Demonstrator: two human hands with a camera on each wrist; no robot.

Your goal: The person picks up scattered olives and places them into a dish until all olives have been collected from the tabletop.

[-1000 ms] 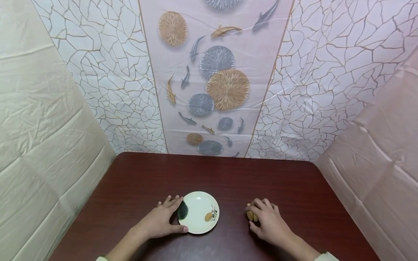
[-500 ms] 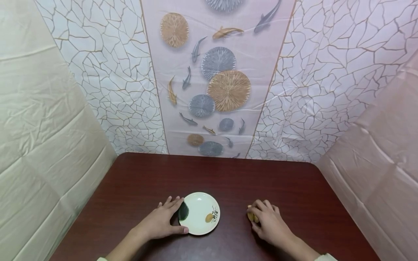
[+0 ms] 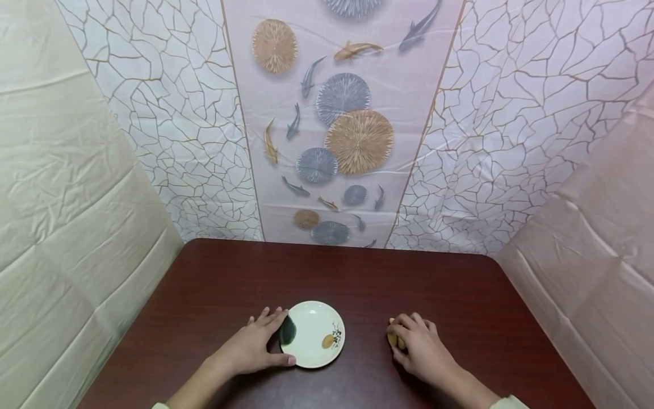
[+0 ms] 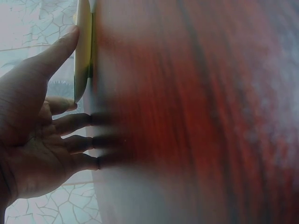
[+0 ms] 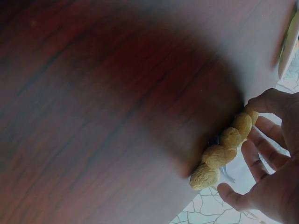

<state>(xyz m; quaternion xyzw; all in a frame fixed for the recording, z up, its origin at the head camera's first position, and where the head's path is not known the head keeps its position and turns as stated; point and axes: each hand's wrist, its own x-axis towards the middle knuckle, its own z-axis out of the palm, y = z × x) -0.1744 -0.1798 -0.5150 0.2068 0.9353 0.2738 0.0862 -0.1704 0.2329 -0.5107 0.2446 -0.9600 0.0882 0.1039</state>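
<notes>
A round pale plate (image 3: 313,326) with a dark green patch and a small printed motif lies on the table. My left hand (image 3: 251,346) rests at its left rim, thumb and index fingertip touching it; the other fingers are spread on the tabletop, fairly straight. To the right, my right hand (image 3: 420,347) curls over a cluster of tan, wrinkled oval pieces (image 5: 217,156) that resemble nuts in the shell. Its thumb (image 5: 271,100) bears on the end of the cluster, with the fingers bent along the far side. From the head view, the hand hides most of the cluster.
The dark red-brown table (image 3: 327,272) has rounded far corners. Behind it hangs a patterned cloth (image 3: 357,142) with fish and round shapes. Plain beige cloth walls (image 3: 76,238) flank both sides. A stretch of tabletop lies between the plate and the right hand.
My right thumb has drawn in closer to the tan pieces. The left hand and the plate keep their places; the head view has shifted slightly.
</notes>
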